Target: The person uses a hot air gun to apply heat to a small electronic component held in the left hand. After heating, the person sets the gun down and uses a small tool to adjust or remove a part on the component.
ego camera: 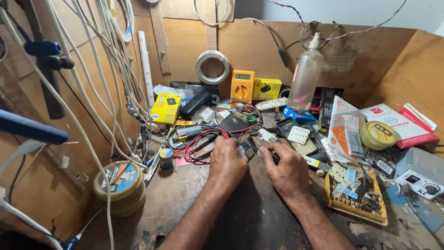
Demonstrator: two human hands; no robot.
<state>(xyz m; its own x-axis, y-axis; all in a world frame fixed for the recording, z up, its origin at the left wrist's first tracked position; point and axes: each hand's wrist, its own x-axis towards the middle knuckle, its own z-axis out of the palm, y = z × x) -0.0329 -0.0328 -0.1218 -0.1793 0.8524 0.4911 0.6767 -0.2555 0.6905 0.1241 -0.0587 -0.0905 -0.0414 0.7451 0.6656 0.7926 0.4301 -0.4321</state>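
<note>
So, a pretty packed bench. Near the middle, a small dark circuit board [248,148] is gripped by the left hand [226,164], fingers curled in around its left edge. The right hand [287,171] is closed loosely, with a thin dark tool [274,156] pinched at its fingertips, tip right beside the board; exactly how it's gripped can't be made out.

Packages first. A yellow box [165,109] with a small dark picture is propped at about 10 o'clock from the hands. A second yellow box [267,89] is stood against the back wall at 12 o'clock, just beside an orange multimeter [242,86]. A white and orange pouch [346,127] is laid at 2 o'clock, and a red and white flat pack [397,124] is found further out at the same bearing. A round yellow tin [377,134] is parked between those two. A bigger round yellow tin with a blue label [121,185] is sat at 9 o'clock.

Other stuff: a cloudy plastic bottle [306,76] is stood at 1 o'clock, a coil of white wire [212,67] is hung on the wall at 12, and red and black leads [200,143] are tangled just left of the board. A yellow tray of parts [356,210] is placed at 4 o'clock. White cables [92,92] are draped across the left side, partly blocking the view there.
</note>
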